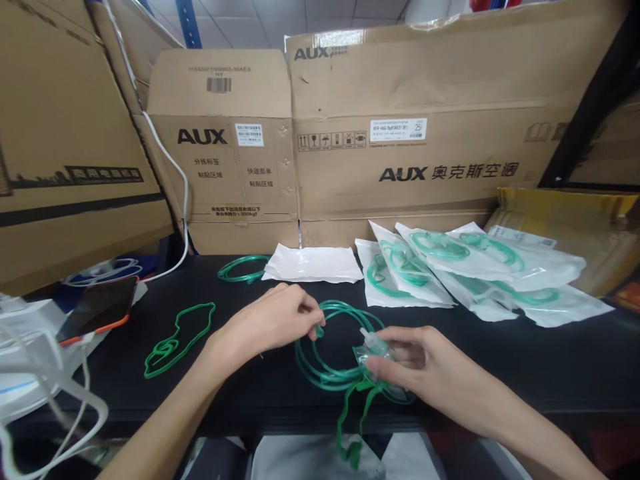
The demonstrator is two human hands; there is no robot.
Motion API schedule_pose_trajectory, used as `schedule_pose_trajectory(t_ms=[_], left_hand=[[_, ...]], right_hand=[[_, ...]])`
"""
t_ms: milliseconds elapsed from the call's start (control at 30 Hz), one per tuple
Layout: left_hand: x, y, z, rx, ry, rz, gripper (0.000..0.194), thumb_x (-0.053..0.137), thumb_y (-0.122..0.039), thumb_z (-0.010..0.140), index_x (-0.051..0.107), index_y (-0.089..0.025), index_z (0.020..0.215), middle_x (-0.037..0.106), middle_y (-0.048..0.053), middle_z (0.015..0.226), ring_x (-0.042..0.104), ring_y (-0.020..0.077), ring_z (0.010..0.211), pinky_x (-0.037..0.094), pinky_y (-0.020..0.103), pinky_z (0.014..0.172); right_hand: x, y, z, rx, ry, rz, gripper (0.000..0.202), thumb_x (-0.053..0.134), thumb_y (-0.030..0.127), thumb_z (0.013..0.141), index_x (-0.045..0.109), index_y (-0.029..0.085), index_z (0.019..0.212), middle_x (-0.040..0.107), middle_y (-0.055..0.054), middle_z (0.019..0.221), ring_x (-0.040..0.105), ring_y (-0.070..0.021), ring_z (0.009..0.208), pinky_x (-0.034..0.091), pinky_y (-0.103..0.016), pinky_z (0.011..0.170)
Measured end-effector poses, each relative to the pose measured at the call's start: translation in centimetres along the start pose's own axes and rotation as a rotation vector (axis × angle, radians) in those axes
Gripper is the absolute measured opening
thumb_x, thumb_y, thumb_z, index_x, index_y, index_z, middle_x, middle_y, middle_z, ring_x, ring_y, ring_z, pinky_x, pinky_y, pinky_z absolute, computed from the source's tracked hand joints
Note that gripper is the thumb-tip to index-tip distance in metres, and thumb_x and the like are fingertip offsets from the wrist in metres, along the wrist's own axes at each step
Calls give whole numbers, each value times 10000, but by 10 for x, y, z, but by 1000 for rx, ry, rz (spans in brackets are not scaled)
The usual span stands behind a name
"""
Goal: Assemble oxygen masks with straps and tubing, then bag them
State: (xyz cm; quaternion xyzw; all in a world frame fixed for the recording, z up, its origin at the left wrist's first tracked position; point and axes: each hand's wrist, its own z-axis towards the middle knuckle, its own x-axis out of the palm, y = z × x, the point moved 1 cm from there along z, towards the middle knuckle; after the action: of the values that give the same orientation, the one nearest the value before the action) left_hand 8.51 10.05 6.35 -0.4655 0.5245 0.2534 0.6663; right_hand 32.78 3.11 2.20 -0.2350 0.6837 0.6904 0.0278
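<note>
Coiled green tubing (327,381) lies on the black tabletop between my hands. My left hand (287,313) pinches the tubing's green end connector at the coil's upper left. My right hand (407,360) is closed around a clear green oxygen mask (361,355), whose whitish nozzle (371,339) points up and left. From the mask a green elastic strap (341,427) hangs over the table's front edge. Part of the mask is hidden behind my right fingers. Left of my left forearm, a loose green elastic strap (213,320) lies on the table.
Several white pouches (500,263) with green tubing are piled at the back right. A flat white pouch (313,265) and another green tubing coil (230,273) lie at the back. At left are a phone (100,310) and white cables (95,393). Cardboard (390,87) walls the back.
</note>
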Motion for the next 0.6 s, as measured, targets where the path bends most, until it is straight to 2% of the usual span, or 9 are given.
schedule_pose_trajectory(t_ms=[67,133,233,333,467,533,600], left_hand=[[1,0,-14,32,34,-54,290,530,-290,911,809,-362,937,790,-52,832,710,200,785,463,264,635],[3,0,-25,51,49,-65,223,631,-350,891,801,-391,1028,780,-41,864,705,222,884,476,269,700],[5,0,-31,61,31,-55,120,746,-450,840,809,-419,938,753,-33,909,674,234,962,473,274,747],[4,1,-25,110,-12,-83,113,725,-466,874,802,-386,855,732,-24,992,656,223,990,466,272,764],[3,3,-15,123,-36,-87,195,702,-523,887,797,-353,866,726,-2,983,657,232,971,468,278,756],[3,3,-14,100,-41,-82,193,694,-535,892,798,-373,886,726,-7,919,662,237,953,468,277,742],[3,2,-16,84,-46,-93,174,680,-520,908,797,-392,925,725,-15,875,672,236,940,473,272,728]], right_hand=[[2,-1,5,-7,7,15,450,807,570,776,777,179,997,785,-47,871,713,-230,816,553,-278,701],[0,-1,8,-14,30,27,448,806,566,784,764,166,980,790,-58,920,723,-241,879,555,-287,749],[-11,9,10,-16,7,8,504,782,580,813,733,168,1099,789,-80,1053,721,-270,1009,553,-331,858],[-30,30,9,-87,-164,-107,585,745,615,835,682,210,1251,762,-86,1193,702,-297,1092,539,-382,917],[-41,51,10,-202,-387,-381,502,697,630,865,708,255,1199,754,-61,1191,684,-307,1057,502,-418,915],[-38,49,14,-196,-389,-432,455,741,590,841,721,267,1161,761,-41,1164,676,-298,1049,487,-401,909],[-31,41,19,-172,-312,-421,423,804,531,796,738,268,1120,774,-20,1095,675,-282,1022,483,-369,881]])
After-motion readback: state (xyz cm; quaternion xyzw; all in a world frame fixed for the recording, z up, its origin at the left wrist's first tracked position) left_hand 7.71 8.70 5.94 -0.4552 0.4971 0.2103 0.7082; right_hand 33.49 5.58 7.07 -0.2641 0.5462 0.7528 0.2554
